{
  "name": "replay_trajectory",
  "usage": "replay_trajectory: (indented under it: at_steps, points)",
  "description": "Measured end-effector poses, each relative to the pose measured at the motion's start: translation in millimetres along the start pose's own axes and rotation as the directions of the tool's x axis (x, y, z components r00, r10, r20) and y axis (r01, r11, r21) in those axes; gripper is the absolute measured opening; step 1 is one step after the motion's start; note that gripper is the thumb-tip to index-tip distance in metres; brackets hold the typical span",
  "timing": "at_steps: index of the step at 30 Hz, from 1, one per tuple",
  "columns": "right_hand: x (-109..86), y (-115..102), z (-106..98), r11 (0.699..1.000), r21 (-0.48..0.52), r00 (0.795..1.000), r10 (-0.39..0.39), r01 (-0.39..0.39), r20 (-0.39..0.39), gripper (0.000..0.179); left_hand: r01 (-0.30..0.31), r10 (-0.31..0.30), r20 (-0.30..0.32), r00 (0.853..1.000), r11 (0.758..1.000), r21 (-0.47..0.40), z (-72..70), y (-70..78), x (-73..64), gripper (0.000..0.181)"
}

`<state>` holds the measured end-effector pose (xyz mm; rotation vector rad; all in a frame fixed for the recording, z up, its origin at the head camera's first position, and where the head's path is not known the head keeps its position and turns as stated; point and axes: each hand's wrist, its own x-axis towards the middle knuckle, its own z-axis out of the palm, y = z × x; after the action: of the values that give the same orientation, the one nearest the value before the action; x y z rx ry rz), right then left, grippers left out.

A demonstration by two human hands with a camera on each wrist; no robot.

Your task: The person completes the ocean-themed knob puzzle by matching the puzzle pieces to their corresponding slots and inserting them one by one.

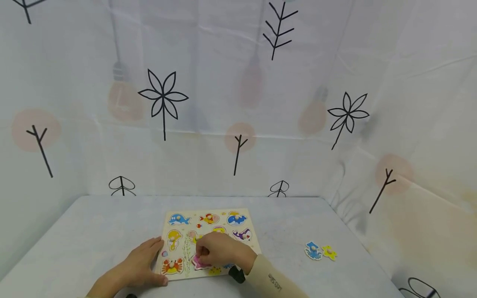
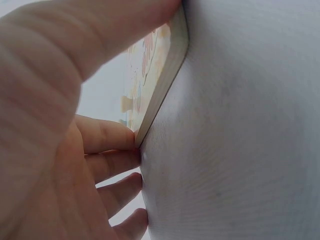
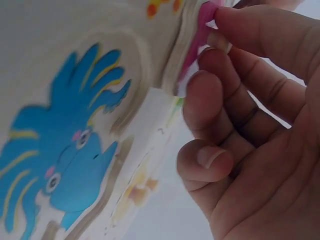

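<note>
A wooden peg puzzle board [image 1: 193,276] with sea-animal pictures lies on the table. My left hand [image 1: 139,263] rests along its left side, fingers straight against the edge and thumb at the near corner, as the left wrist view also shows. Over the board's near middle, my right hand [image 1: 220,248] pinches a pink puzzle piece [image 1: 200,263] by its small knob. In the right wrist view that pink piece stands tilted at the board's surface. Beside it, a recess with a printed blue octopus [image 3: 75,175] shows. Part of the board is hidden beneath the right hand.
To the right on the table lie a blue octopus piece [image 1: 313,251] and a yellow piece [image 1: 329,253]. A crab piece [image 1: 172,266], a blue whale piece [image 1: 236,218] and several others sit in the board. A patterned cloth [image 1: 208,165] hangs behind the table.
</note>
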<state>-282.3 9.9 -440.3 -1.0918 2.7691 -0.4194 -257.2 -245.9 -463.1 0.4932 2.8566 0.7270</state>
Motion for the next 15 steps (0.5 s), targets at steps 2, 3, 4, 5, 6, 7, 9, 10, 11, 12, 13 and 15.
replay_trajectory:
  at_steps: [2,3,4,5,6,7,9,10,11,12,13,15]
  points:
    - [1.2,-1.6,0.5,1.0,-0.013,1.0,0.001,-0.001,0.0,0.007,-0.001,0.001,-0.003,1.0,1.0,0.001,0.4,-0.3,-0.5,0.109]
    - [1.7,-2.4,0.7,1.0,-0.021,1.0,0.0,0.0,-0.001,0.007,-0.001,0.001,-0.006,1.0,1.0,0.002,0.6,-0.4,-0.7,0.109]
    - [2.2,-3.0,1.1,1.0,-0.027,1.0,0.0,0.0,-0.001,0.007,-0.001,0.001,-0.006,1.0,1.0,0.004,0.8,-0.3,-0.7,0.109]
    - [2.3,-3.7,1.2,1.0,-0.03,1.0,0.0,0.0,0.0,0.007,0.001,-0.001,-0.006,1.0,1.0,0.005,0.9,-0.2,-0.8,0.109]
    - [2.5,-4.2,1.6,1.0,-0.03,1.0,0.002,-0.002,0.001,0.006,0.003,-0.002,-0.004,1.0,1.0,0.004,1.0,-0.1,-1.1,0.11]
    - [2.6,-4.7,1.9,0.999,-0.033,1.0,0.003,-0.003,0.004,0.006,0.004,-0.004,-0.003,1.0,1.0,0.003,1.1,0.1,-1.1,0.11]
    - [2.7,-6.0,1.8,0.999,-0.032,1.0,0.006,-0.005,0.011,0.006,0.006,-0.006,0.0,1.0,1.0,0.004,1.3,0.4,-1.4,0.11]
    - [2.4,-6.5,1.8,0.999,-0.032,1.0,0.007,-0.006,0.014,0.006,0.008,-0.008,0.001,1.0,1.0,0.004,1.3,0.6,-1.5,0.11]
    - [2.3,-7.2,1.6,0.999,-0.034,1.0,0.007,-0.006,0.015,0.007,0.008,-0.008,0.001,1.0,1.0,0.004,1.3,0.8,-1.5,0.11]
    - [2.3,-7.8,1.4,0.999,-0.038,1.0,0.007,-0.007,0.015,0.007,0.007,-0.007,0.0,1.0,1.0,0.005,1.2,0.9,-1.6,0.11]
    - [2.2,-8.1,1.2,0.999,-0.042,1.0,0.005,-0.004,0.016,0.007,0.006,-0.006,-0.002,1.0,1.0,0.006,1.1,0.9,-1.5,0.11]
    - [2.4,-8.2,1.2,0.999,-0.049,1.0,-0.002,0.003,0.015,0.007,0.006,-0.006,-0.002,1.0,1.0,0.008,0.9,1.0,-1.3,0.11]
